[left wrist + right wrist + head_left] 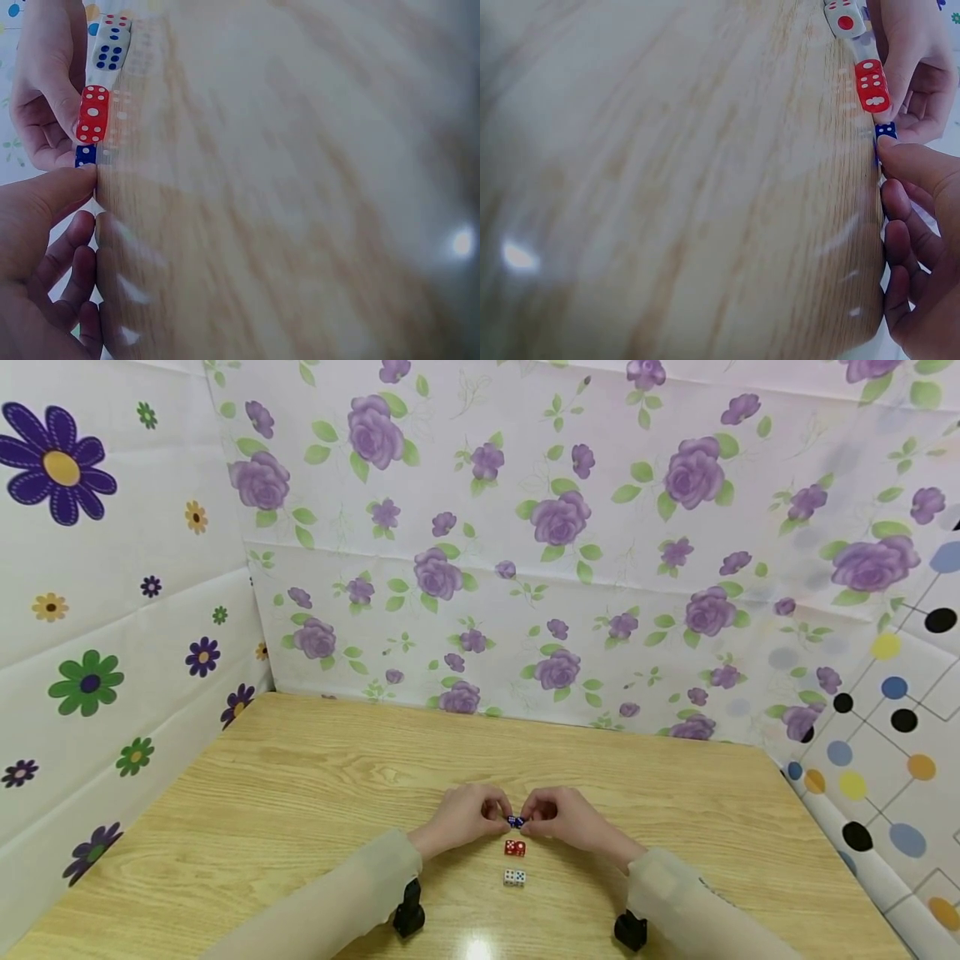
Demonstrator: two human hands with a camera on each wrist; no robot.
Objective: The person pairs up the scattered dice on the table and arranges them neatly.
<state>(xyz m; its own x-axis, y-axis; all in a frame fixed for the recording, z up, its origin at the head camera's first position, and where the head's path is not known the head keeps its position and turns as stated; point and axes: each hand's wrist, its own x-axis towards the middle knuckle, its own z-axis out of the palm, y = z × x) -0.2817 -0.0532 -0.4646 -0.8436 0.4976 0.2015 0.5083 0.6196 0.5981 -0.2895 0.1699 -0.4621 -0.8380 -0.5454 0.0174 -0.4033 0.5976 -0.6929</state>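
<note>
A pair of blue dice (516, 822) sits side by side on the wooden table, between my two hands. My left hand (471, 814) pinches the left blue die with thumb and fingertips. From the other side, my right hand (562, 817) pinches the right one in the same way. Closer to me are two red dice (515, 848) touching each other, and nearer still two white dice (514, 877), also side by side. The three pairs form a column. In the left wrist view, the thumb partly covers the blue die (85, 156); the right wrist view likewise shows a blue die (885, 130) at the thumb tip.
The light wooden table (315, 777) reaches back to a wall cloth with purple roses (558, 518). Flowered cloth (90, 685) hangs on the left and dotted cloth (885, 752) on the right. Black wrist mounts (408, 912) show beneath both sleeves.
</note>
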